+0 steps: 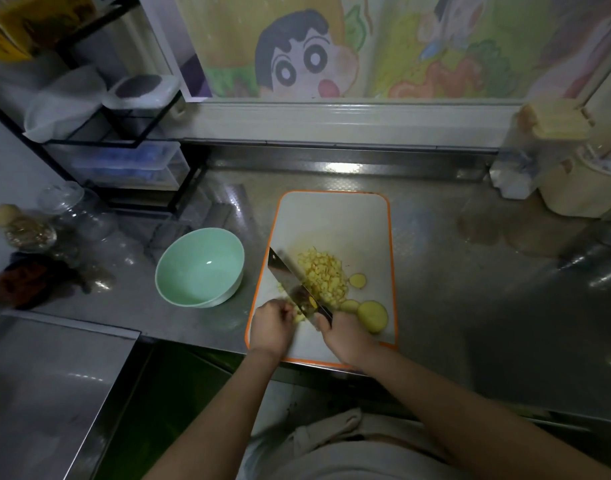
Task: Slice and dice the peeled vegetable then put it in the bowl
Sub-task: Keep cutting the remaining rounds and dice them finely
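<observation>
Pale top [366, 459], bare forearms [435, 386]!
Down at six o'clock, light grey fabric, and crumpled beige cloth [335, 429] bunched along its twelve o'clock edge.

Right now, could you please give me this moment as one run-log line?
stage: dicing | right hand: grips cleaver | left hand: beside cleaver, grip unclear | diced pile: on cutting board | bowl: empty

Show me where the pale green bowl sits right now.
In the head view, the pale green round bowl sits on the steel counter, just left of the orange-rimmed white cutting board.
</observation>
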`<state>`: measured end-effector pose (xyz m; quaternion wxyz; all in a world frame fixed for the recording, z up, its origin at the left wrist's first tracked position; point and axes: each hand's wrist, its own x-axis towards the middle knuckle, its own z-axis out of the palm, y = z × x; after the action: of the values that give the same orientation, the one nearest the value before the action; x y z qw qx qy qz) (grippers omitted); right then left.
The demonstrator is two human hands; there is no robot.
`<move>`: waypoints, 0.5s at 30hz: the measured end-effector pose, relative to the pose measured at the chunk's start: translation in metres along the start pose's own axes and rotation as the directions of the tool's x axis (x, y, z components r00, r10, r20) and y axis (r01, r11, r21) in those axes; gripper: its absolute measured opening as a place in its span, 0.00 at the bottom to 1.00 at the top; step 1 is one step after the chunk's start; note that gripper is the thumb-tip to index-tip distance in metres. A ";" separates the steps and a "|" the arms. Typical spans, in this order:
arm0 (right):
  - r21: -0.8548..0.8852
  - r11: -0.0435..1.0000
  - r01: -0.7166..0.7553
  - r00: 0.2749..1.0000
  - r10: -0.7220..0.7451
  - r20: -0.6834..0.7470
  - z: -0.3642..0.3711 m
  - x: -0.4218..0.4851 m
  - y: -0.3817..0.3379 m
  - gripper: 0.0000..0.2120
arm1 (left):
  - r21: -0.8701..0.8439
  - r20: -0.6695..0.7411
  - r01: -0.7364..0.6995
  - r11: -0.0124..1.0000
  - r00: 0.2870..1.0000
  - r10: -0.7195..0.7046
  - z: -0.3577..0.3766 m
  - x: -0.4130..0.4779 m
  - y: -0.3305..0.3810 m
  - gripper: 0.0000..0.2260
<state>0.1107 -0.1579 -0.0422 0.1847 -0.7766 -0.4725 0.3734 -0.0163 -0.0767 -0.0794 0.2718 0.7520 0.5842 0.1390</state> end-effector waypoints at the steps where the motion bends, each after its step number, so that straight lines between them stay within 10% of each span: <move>1: 0.016 1.000 0.002 1.000 -0.003 0.014 -0.002 0.001 0.000 0.22 | 0.005 0.002 -0.007 1.000 1.000 0.007 0.000 0.000 0.000 0.04; 15: 0.053 0.998 0.035 0.999 -0.037 0.026 -0.020 -0.005 0.003 0.21 | -0.010 0.011 -0.102 0.995 0.995 0.102 -0.004 -0.001 -0.006 0.08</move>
<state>0.1262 -0.1621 -0.0293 0.2054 -0.7578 -0.4789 0.3926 -0.0233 -0.0757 -0.0797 0.2715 0.7803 0.5428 0.1511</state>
